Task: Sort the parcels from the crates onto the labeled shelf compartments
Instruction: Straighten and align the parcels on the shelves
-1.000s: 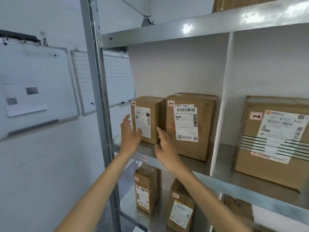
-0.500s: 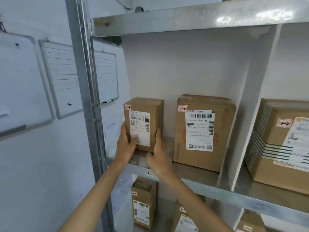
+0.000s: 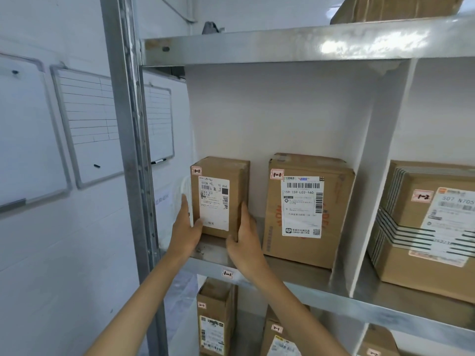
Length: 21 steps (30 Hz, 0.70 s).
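Left hand [image 3: 186, 233], right hand [image 3: 246, 240] flank small parcel [image 3: 218, 196], apparently gripping.

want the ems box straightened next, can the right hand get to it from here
Probably yes. The right hand holds the right side of the small parcel, and only an open gap separates it from the EMS box in the same compartment; it would need to let go first.
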### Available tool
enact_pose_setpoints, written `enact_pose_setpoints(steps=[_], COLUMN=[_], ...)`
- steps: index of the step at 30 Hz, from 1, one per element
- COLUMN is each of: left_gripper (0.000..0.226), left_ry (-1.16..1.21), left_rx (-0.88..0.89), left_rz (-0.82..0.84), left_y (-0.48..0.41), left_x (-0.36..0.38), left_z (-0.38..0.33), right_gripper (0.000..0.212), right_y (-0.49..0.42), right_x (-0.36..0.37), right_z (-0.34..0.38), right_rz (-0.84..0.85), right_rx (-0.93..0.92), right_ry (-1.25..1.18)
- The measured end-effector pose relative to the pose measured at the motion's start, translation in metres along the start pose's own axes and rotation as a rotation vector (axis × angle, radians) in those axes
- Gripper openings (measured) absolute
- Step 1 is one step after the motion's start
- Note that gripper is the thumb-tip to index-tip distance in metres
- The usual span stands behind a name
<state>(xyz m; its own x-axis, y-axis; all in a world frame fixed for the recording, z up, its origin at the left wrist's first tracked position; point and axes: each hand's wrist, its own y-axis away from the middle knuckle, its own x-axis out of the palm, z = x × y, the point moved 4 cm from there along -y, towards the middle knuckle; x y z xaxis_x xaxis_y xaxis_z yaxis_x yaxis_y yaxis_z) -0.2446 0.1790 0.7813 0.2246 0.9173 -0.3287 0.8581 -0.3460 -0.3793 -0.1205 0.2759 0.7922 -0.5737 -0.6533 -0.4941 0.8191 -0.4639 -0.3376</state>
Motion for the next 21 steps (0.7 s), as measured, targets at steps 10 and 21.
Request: enact_pose_setpoints(steps=[10,21], left_gripper=[0.046,0.033], left_ry=[0.039,0.261], left_rx=[0.320,0.512], left_rz=[-0.313,-0.323], left_y=[0.055,0.167], left_x=[0.002,0.074], left_z=[-0.068,-0.215], right_gripper=[0.067,0.048], right_y=[0.053,0.148], right_x=[-0.043,-0.233], right_z=[0.016,0.015], right_rz=[0.077,-0.282], right_rx=[-0.195,-0.453], right_ry=[-0.164,-0.201])
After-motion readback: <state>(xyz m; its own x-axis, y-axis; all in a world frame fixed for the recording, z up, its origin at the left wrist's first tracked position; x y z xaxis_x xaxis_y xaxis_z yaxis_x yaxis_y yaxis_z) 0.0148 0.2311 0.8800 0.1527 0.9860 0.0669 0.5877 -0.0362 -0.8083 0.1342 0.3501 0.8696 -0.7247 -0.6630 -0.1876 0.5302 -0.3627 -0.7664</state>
